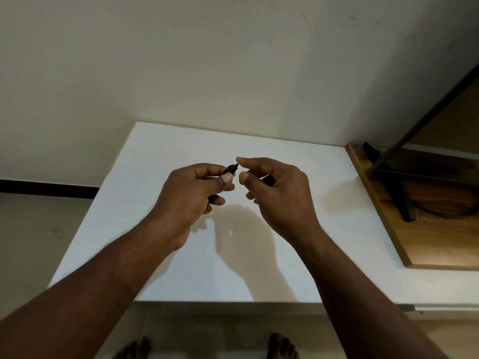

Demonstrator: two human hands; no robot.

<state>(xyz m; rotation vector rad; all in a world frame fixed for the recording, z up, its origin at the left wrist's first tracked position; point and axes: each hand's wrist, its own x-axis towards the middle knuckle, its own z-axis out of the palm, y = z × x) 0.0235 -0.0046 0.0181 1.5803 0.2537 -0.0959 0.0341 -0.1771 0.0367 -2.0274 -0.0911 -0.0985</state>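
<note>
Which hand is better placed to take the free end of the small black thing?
Right. The left hand grips the small black thing; the right hand looks free, its forefinger close beside the free end.

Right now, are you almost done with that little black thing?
Hard to call anything done: nothing lies finished on the white table. In hand: the left grip holds the small black piece; the right grip is parted at its tip. Whatever happens at that tip looks still to come.
</note>
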